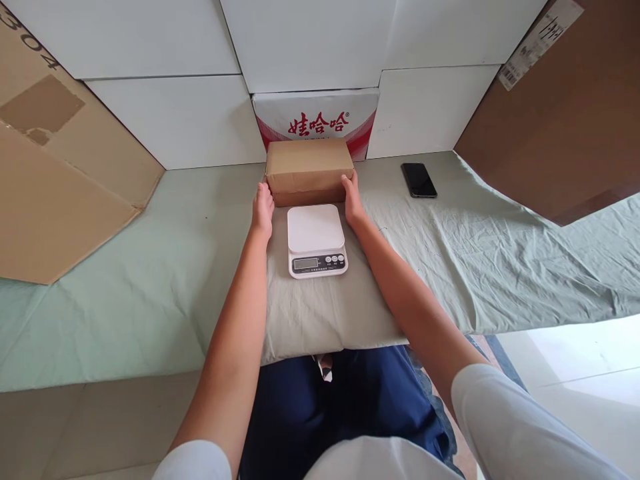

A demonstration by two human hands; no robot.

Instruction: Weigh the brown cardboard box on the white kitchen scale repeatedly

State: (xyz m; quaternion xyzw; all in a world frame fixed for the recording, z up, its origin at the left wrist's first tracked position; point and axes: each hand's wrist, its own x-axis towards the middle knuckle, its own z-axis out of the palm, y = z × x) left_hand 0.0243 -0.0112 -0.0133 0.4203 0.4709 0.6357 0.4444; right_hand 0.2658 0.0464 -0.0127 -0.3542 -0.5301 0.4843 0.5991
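Note:
A closed brown cardboard box (309, 168) sits on the green cloth behind a white kitchen scale (316, 239). My left hand (262, 208) presses against the box's left end and my right hand (353, 200) against its right end, so both hands grip it between them. The box rests on the cloth, just beyond the scale's flat white platform. The scale's display faces me near its front edge.
A black phone (419, 179) lies on the cloth (480, 253) to the right. A white and red printed carton (316, 115) stands behind the box, against white boxes. Large cardboard sheets lean at the left (60, 180) and the right (570, 120).

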